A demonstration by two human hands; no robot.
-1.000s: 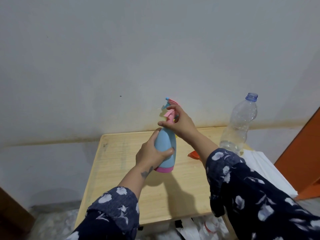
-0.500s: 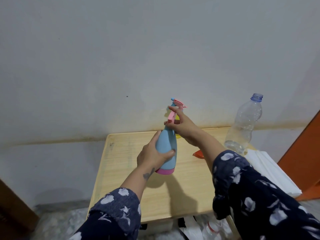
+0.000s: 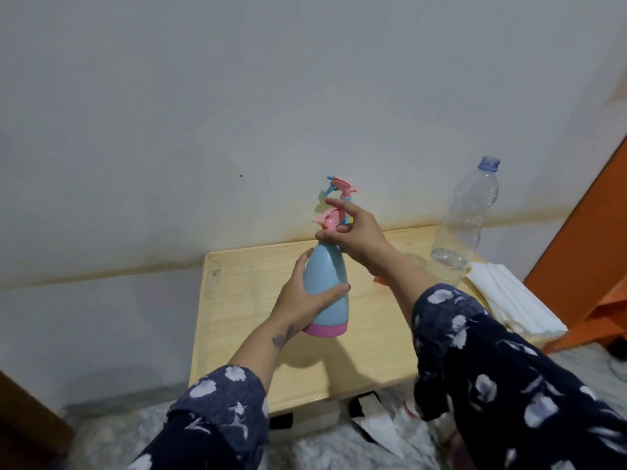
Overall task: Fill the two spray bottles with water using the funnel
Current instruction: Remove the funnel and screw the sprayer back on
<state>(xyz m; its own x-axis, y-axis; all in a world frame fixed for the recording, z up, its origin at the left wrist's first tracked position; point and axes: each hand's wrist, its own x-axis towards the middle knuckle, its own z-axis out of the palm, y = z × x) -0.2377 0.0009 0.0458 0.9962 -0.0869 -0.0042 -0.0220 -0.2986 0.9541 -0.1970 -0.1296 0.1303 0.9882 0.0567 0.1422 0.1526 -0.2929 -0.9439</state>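
I judge the step in hand is unscrewing the pink spray head (image 3: 334, 222) from the blue spray bottle (image 3: 327, 288), which stands over the wooden table (image 3: 244, 300). To do it well I would keep the body from turning, twist only at the collar, and lift the head straight up so its tube clears the neck. My left hand (image 3: 305, 300) wraps the bottle's belly, fingers curled round it in a firm grasp. My right hand (image 3: 353, 232) is half open, thumb and fingertips pinching the spray head. A second spray top (image 3: 341, 186) peeks up just behind. The clear water bottle (image 3: 466, 218), uncapped, stands right of the blue bottle, near the wall.
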